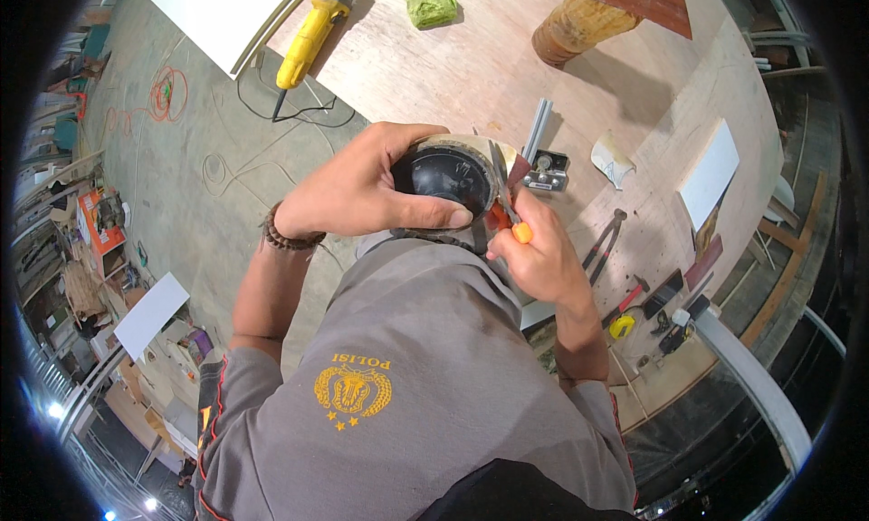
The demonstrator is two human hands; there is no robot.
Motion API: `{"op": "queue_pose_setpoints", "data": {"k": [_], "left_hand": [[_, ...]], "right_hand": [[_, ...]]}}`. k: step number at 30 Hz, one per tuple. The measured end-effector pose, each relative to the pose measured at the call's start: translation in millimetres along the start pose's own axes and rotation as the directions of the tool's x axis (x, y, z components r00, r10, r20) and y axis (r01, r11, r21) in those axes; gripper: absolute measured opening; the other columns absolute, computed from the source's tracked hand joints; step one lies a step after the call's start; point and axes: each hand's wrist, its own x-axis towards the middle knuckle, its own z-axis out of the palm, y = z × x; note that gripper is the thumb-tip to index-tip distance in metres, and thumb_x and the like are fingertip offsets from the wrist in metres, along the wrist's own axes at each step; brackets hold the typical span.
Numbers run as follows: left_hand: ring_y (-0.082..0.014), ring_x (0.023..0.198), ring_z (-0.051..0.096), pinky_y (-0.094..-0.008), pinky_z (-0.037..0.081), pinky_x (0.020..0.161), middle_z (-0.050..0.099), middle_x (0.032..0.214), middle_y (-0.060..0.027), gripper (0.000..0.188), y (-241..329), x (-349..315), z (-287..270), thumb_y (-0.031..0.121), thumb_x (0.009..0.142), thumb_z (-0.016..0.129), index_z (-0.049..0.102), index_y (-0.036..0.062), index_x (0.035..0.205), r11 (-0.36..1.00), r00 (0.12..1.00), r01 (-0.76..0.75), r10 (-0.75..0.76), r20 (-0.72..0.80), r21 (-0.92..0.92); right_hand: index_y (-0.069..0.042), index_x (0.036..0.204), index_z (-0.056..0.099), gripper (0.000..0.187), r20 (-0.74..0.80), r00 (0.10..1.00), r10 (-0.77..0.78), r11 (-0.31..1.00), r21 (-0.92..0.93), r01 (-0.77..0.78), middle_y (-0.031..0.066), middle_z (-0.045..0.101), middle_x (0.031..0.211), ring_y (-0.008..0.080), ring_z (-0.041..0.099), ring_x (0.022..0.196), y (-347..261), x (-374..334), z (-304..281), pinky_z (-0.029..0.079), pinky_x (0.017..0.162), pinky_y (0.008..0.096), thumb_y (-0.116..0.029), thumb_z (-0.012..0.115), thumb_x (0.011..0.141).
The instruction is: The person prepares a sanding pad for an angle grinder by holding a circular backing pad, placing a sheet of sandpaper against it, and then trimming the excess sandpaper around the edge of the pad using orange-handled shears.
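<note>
My left hand (371,181) is closed round a cup-like round piece (444,179), black inside with a cream outer edge, held close against my shirt. The thumb lies across its near rim. In my right hand (543,254) is a pair of scissors (500,172) with orange handles, its metal blades up against the right rim of the piece. A small brown-red scrap (517,171) shows beside the blades. What the blades have between them is hard to make out.
On the wooden table (507,77) are a yellow angle grinder (310,37), a green cloth (427,0) and a brown tapered cylinder (579,32). A metal clamp-like fixture (546,168), a curved cream offcut (614,162), pincers (606,245), a hammer (626,302) and a tape measure (622,326) lie at the right.
</note>
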Motion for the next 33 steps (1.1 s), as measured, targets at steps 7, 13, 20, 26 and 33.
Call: {"op": "queue_pose_setpoints", "data": {"k": [7, 13, 20, 26, 33], "left_hand": [[-0.0114, 0.098, 0.070, -0.0298, 0.058, 0.090, 0.075, 0.110, -0.0041, 0.042, -8.0, 1.1, 60.2, 0.018, 0.091, 0.085, 0.067, -0.0010, 0.124, 0.832, 0.859, -0.161, -0.148, -0.491, -0.531], [-0.0131, 0.099, 0.072, -0.0290, 0.059, 0.089, 0.075, 0.112, -0.0087, 0.042, -21.7, 6.8, 74.9, 0.017, 0.094, 0.082, 0.064, -0.0043, 0.126, 0.819, 0.778, -0.264, -0.131, -0.615, -0.509], [-0.0146, 0.098, 0.073, -0.0287, 0.062, 0.083, 0.075, 0.112, -0.0114, 0.044, -18.6, 0.9, 72.2, 0.014, 0.093, 0.081, 0.062, -0.0067, 0.128, 0.854, 0.831, -0.237, -0.069, -0.552, -0.464], [-0.0159, 0.097, 0.074, -0.0304, 0.066, 0.079, 0.075, 0.113, -0.0124, 0.047, -9.2, 0.4, 70.0, 0.012, 0.093, 0.080, 0.060, -0.0069, 0.131, 0.840, 0.854, -0.229, -0.069, -0.516, -0.492], [-0.0163, 0.096, 0.074, -0.0311, 0.066, 0.079, 0.074, 0.113, -0.0124, 0.050, -9.1, -0.7, 57.6, 0.014, 0.093, 0.081, 0.059, -0.0074, 0.133, 0.881, 0.904, -0.172, -0.037, -0.427, -0.440]], "right_hand": [[0.005, 0.108, 0.060, 0.027, -0.124, 0.991, 0.053, 0.946, 0.324, -0.011, 0.0210, 0.066, 0.088, 0.0359, 0.067, 0.077, -9.4, 8.5, 6.8, 0.053, 0.075, 0.0454, -0.003, 0.057, 0.082], [0.004, 0.110, 0.060, 0.028, -0.149, 0.988, -0.045, 0.986, 0.153, 0.068, 0.0210, 0.066, 0.095, 0.0337, 0.068, 0.087, 1.7, 11.5, 7.1, 0.053, 0.079, 0.0439, -0.001, 0.058, 0.082], [0.004, 0.118, 0.057, 0.037, -0.117, 0.992, -0.051, 0.957, 0.278, 0.082, 0.0183, 0.063, 0.101, 0.0296, 0.065, 0.089, -3.1, 6.5, 8.1, 0.054, 0.083, 0.0428, 0.002, 0.058, 0.080], [0.005, 0.105, 0.057, 0.024, -0.127, 0.991, -0.039, 0.976, 0.207, 0.065, 0.0252, 0.064, 0.093, 0.0399, 0.065, 0.087, 1.6, 1.7, 7.2, 0.050, 0.077, 0.0489, -0.002, 0.060, 0.082], [0.005, 0.096, 0.055, 0.017, -0.158, 0.977, -0.142, 0.988, 0.044, 0.151, 0.0261, 0.061, 0.089, 0.0423, 0.063, 0.084, 9.0, 1.4, 1.8, 0.049, 0.076, 0.0488, -0.004, 0.061, 0.083]]}}
